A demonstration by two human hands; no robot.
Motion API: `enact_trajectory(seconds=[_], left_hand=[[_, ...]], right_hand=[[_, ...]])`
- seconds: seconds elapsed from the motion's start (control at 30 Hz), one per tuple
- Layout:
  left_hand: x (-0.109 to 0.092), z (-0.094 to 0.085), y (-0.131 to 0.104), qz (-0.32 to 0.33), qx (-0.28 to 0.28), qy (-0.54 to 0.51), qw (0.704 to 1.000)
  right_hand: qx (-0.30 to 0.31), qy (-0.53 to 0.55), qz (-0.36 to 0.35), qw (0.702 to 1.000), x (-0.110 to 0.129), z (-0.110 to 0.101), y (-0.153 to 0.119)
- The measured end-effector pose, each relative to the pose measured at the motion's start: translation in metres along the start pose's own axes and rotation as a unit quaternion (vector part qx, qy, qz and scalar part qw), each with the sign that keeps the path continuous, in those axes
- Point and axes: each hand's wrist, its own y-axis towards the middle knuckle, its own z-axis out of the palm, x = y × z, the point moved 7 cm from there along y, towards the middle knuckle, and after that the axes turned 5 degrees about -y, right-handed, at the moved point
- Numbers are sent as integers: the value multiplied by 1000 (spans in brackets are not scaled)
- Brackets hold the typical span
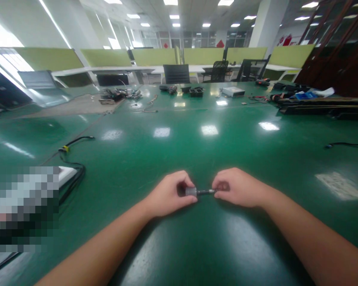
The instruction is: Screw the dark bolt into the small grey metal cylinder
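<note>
Between my hands, low over the green tabletop [179, 155], lies a small tool with a grey cylindrical end [191, 192] and a thin dark shaft [205, 192]. The fingers and thumb of my left hand [173, 192] are closed round the grey end. My right hand [233, 186] pinches the tip of the shaft at its right end. The shaft runs level from one hand to the other. What lies inside my right fingers is hidden.
A pixelated device [24, 206] sits at the left with black cables [74, 178] beside it. Another black cable [346, 144] lies at the right. Tools, a white box [233, 91] and dark bars [322, 106] are along the far side. Chairs stand beyond.
</note>
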Motion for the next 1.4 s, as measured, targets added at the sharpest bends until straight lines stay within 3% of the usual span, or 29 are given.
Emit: enact_trajectory(seconds=[0.13,0.27,1.4], left_hand=[[1,0,1,-4,-7,9,1000],[4,0,0,-5,-11,18,1000],[0,-2,0,-10,-11,7,1000]], right_hand=[[-55,-11,-63,996,22,16,14],[-85,-25,-78,993,29,24,19],[-64,-3,-93,994,26,16,10]])
